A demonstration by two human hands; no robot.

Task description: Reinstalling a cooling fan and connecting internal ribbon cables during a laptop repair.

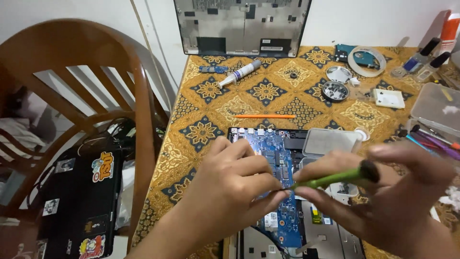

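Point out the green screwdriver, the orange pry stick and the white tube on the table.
green screwdriver (330, 180): head view, middle of its green shaft.
orange pry stick (264, 116): head view, middle of the stick.
white tube (241, 73): head view, on its white body.

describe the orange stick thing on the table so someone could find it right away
Start at the table with the gold and blue patterned cloth and find the opened laptop with its blue circuit board near the front edge. Just beyond the laptop lies a thin orange plastic stick, flat and crosswise. It is plain orange, unlike the white tube farther back.
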